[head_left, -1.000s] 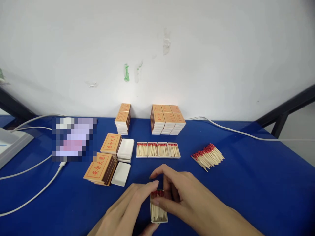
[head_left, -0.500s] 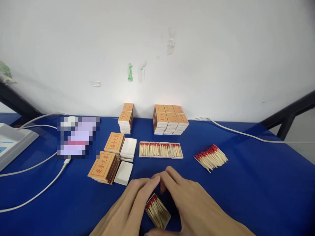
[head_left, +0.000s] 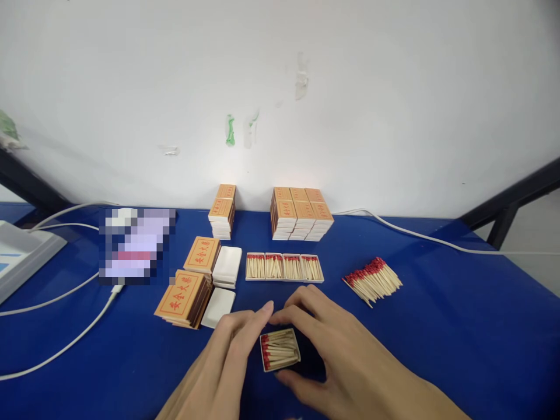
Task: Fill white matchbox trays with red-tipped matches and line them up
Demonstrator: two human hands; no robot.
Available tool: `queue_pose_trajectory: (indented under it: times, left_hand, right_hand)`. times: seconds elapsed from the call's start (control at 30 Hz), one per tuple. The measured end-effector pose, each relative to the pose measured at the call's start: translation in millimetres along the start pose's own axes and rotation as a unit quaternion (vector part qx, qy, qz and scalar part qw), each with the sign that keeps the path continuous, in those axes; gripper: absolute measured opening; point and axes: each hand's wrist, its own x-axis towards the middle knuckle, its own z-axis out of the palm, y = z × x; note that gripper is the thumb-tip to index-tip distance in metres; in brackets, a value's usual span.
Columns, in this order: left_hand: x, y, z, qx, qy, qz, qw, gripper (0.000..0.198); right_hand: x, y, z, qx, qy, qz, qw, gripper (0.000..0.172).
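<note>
Around the middle of the view, a white wall (head_left: 394, 87) spans twelve o'clock, with a translucent tape remnant (head_left: 301, 81) just past twelve and a green scrap (head_left: 230, 131) near eleven. At nine lies a pixelated flat object (head_left: 140, 248), a white plug (head_left: 117, 289) at its lower edge; farther out sit a partly cropped white casing (head_left: 26, 256) and a black bar (head_left: 26, 182). Near three, a white cable (head_left: 481, 251) crosses the blue tabletop (head_left: 459, 326).

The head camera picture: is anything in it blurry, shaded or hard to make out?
In the head view, a pixelated patch hides detail at left; the wall looks brighter just above the far matchboxes, whose print is hard to read; the nearest tray of matches looks dimmer than the row of trays behind.
</note>
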Motion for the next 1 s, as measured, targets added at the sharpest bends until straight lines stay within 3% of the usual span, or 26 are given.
queue_pose_trajectory:
  times: [0.1,0.2,0.3,0.43,0.57,0.73,0.83,0.93,1.0]
  left_hand:
    - [0.2,-1.6,5.0,0.006,0.007,-0.012,1.0,0.116]
    - [1.8,-0.9,4.2,0.007,0.008,-0.042,0.999,0.111]
    - [7.1,3.1,-4.3,-0.016,-0.005,-0.063,0.998,0.088]
    - [15.0,8.3,-14.0,-0.027,-0.005,-0.069,0.997,0.056]
    - [18.6,10.1,-14.1,-0.031,0.002,-0.072,0.997,0.057]
    - [23.7,11.6,-12.5,-0.038,0.002,-0.074,0.997,0.048]
    - [28.0,12.6,-12.8,-0.043,0.0,-0.073,0.996,0.039]
    - [31.0,11.7,-12.8,-0.045,0.0,-0.072,0.996,0.033]
    - [31.6,9.9,-12.2,-0.046,0.0,-0.071,0.996,0.033]
  right_hand:
    - [1.5,2.6,-0.1,0.04,-0.007,0.012,0.999,0.029]
    - [2.0,4.3,-2.1,0.063,-0.007,0.023,0.998,0.038]
    - [2.7,3.1,-5.1,0.052,-0.036,0.035,0.997,0.046]
    - [3.4,-0.1,-9.6,0.081,-0.043,0.044,0.995,0.035]
    - [3.2,1.7,-10.5,0.071,-0.043,0.044,0.996,0.045]
    - [2.4,3.6,-7.7,0.062,-0.038,0.038,0.997,0.03]
    - [2.9,1.2,-5.2,0.047,-0.012,0.041,0.998,0.039]
    - [4.1,-1.0,-1.5,0.009,-0.027,0.047,0.999,0.056]
    - [4.8,-1.9,0.6,-0.005,-0.039,0.043,0.998,0.056]
